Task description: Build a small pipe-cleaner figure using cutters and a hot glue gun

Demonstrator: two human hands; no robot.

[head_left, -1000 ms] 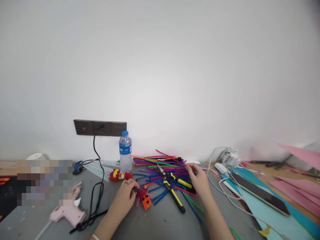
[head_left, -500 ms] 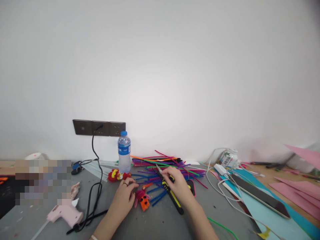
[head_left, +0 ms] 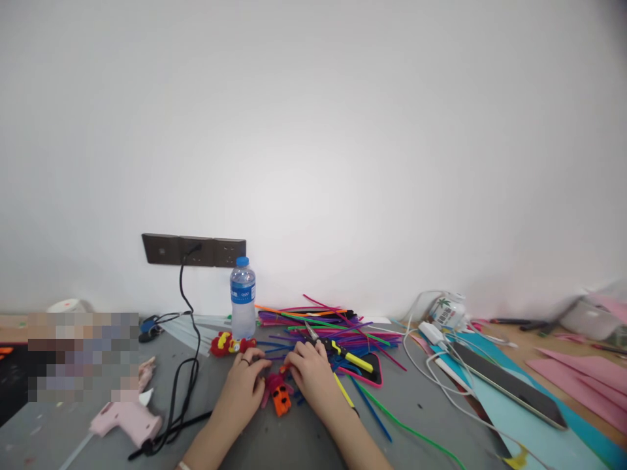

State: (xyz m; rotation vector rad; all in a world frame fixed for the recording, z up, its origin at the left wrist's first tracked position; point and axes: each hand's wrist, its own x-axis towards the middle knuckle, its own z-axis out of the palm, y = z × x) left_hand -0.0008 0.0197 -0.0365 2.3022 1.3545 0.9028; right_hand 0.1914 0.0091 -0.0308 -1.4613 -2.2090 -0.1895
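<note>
A small orange and pink fuzzy figure lies on the grey table between my hands. My left hand is curled at its left side, with thumb and fingers close together; what they hold, if anything, is hidden. My right hand is bent over the figure's upper right, its fingertips at a small orange piece. Yellow and black pliers lie partly under and beside my right hand, on the pile of colored pipe cleaners.
A water bottle and a red and yellow fuzzy piece stand behind my left hand. A pink glue gun and black cable lie left. Phones, white cables and colored paper are right.
My right hand has moved left, off the pliers and over to the figure. The pliers have opened and shifted, showing the pink-edged phone and blue stems. My left hand stays nearly still.
</note>
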